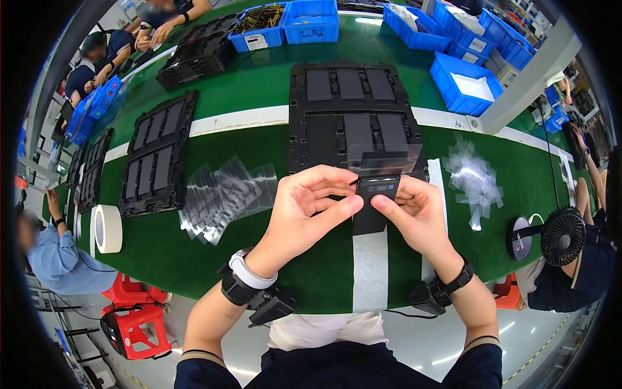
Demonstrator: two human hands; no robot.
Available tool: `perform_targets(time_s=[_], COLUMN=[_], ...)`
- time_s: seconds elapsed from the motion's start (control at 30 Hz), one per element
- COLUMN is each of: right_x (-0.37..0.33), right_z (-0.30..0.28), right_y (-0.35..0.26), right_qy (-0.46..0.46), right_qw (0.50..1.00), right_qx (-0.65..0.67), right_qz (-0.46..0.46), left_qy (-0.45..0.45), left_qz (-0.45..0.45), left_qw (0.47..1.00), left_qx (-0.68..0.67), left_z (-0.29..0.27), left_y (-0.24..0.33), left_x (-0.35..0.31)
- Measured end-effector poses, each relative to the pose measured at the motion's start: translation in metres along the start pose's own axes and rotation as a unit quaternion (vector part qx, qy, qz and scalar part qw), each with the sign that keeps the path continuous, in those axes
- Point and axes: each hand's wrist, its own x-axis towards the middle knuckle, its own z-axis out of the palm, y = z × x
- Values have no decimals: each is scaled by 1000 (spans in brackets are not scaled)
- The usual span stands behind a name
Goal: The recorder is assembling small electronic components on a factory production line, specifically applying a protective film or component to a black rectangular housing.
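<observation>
Between my two hands is a flat black battery [368, 220] with pale print on its face. My left hand [308, 211] pinches its left edge between thumb and fingers. The thumb of my right hand [418, 211] presses on its right side, with the fingers behind. A clear film [392, 157] stands out from the battery's far end; I cannot tell how far it is stuck down. Just beyond my hands lies a black tray [317, 139] with flat dark pieces in its slots, partly covered by the film.
Loose clear films [227, 194] lie left of my hands, and another pile of films [473, 178] lies right. A tape roll [108, 229], a second filled tray [155, 152] and a small black fan [562, 236] flank them. Blue bins [311, 23] and a metal post [528, 71] stand beyond.
</observation>
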Motion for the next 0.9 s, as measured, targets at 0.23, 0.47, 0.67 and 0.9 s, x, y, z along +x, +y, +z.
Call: perform_targets(time_s=[0.23, 0.47, 0.67, 0.9], right_x=[-3, -7, 0, -3], right_z=[1, 8, -3, 0], right_y=[6, 5, 7, 4], right_qy=[-1, 17, -48, -96], right_qw=[1000, 995, 999, 995], right_qx=[-14, -84, 20, 12], right_qz=[-7, -48, -6, 21], left_qy=[28, 26, -26, -20], left_qz=[1, 175, 33, 66], left_qw=[1000, 978, 999, 993], left_qx=[15, 110, -7, 91], left_z=[-1, -2, -11, -6], left_y=[-3, -14, -3, -1], left_x=[-3, -4, 3, -1])
